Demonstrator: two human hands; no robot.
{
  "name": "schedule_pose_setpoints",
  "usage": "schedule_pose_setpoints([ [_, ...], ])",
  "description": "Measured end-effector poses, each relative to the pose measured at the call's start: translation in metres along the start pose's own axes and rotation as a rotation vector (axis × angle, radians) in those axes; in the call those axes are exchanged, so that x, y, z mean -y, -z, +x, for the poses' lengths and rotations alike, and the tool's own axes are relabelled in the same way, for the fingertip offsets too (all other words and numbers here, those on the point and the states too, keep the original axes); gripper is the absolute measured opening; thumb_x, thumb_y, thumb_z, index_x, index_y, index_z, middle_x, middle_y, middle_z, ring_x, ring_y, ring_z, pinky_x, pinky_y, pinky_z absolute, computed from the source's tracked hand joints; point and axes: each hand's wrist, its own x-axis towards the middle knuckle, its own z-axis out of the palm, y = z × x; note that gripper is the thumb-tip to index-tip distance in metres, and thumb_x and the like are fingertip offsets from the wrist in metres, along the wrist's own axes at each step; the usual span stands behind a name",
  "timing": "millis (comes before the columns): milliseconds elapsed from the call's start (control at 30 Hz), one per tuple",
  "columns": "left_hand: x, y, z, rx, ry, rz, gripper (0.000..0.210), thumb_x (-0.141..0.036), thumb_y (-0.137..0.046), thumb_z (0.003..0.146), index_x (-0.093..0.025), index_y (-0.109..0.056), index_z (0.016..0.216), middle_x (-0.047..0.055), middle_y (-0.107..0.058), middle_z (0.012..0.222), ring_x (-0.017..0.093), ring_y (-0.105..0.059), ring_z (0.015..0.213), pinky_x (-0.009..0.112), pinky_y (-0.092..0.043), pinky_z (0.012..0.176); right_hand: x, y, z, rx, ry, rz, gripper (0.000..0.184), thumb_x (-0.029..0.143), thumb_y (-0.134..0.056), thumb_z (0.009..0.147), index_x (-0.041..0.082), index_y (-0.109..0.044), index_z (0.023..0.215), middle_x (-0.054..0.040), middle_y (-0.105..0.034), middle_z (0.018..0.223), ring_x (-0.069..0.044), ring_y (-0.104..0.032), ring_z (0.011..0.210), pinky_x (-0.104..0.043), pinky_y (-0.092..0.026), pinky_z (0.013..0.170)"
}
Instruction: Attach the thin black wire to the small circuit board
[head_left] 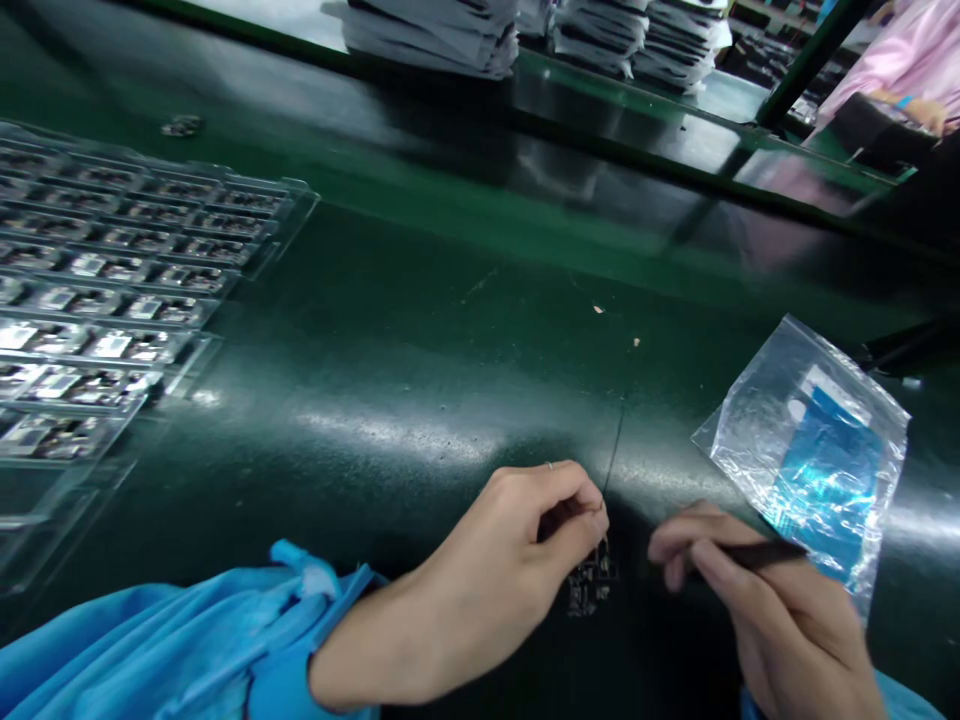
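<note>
A small dark circuit part with pale metal contacts [592, 585] lies on the dark green glossy worktop [420, 330], just below the fingertips of the left hand [517, 560] and between both hands. The left hand is curled with thumb and forefinger pinched together right above the part; whether the part itself is gripped cannot be told, since the fingers hide the contact. The right hand [772, 610] is closed around a thin dark tweezer-like tool [750, 552], whose tip is hidden behind the fingers.

For the handling in progress to go well, the part is best steadied lightly by the left fingertips while the tool is brought in low and from the side, so that the small contacts are not bent or pushed away.

Just beyond the right hand, a crinkled clear plastic bag with a blue label inside [817, 455] lies on the worktop, close enough to be brushed by the tool hand. Well away past the left hand, clear plastic trays filled with rows of small metallic components [112, 290] are spread out. Ahead of both hands, open worktop is left as far as the green rail [525, 125], behind which stacks of grey flat packs [442, 30] are kept.
</note>
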Motion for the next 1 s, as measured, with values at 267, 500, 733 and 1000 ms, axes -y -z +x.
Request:
schedule_pose_setpoints([
  [267,0.002,0.001,0.003,0.116,0.087,0.011,0.024,-0.029,-0.040,0.088,-0.018,-0.054,0.073,-0.003,-0.052,0.067,0.011,-0.047,0.064,0.022,-0.036,0.059,-0.005,0.018,-0.012,-0.162,0.154,-0.270,0.022,0.017,-0.054,0.088,0.030,-0.064,0.101,0.0005,-0.065,0.099,-0.020,-0.060,0.094,-0.023,-0.051,0.077],
  [500,0.000,-0.006,0.007,0.164,0.107,0.018,0.025,-0.030,-0.039,0.089,-0.018,-0.060,0.082,0.001,-0.061,0.082,0.015,-0.055,0.078,0.025,-0.041,0.071,-0.012,0.025,-0.013,-0.121,0.053,-0.306,0.017,0.018,-0.066,0.077,0.029,-0.068,0.089,0.0022,-0.070,0.089,-0.018,-0.066,0.081,-0.018,-0.054,0.070],
  [733,0.000,-0.006,0.010,0.209,0.153,0.010,0.027,-0.032,-0.038,0.089,-0.017,-0.059,0.080,0.002,-0.062,0.085,0.016,-0.055,0.080,0.026,-0.041,0.072,-0.011,0.008,-0.013,-0.263,-0.173,-0.114,0.010,0.024,-0.069,0.073,0.029,-0.073,0.081,0.0004,-0.071,0.083,-0.020,-0.066,0.078,-0.019,-0.053,0.064],
  [1000,0.003,-0.007,0.011,0.225,0.155,-0.046,0.027,-0.033,-0.039,0.089,-0.018,-0.061,0.086,0.002,-0.063,0.088,0.016,-0.056,0.081,0.026,-0.041,0.072,-0.027,-0.002,-0.017,-0.422,-0.223,0.148,0.010,0.018,-0.070,0.073,0.022,-0.074,0.081,-0.0032,-0.073,0.082,-0.021,-0.068,0.078,-0.018,-0.056,0.065],
])
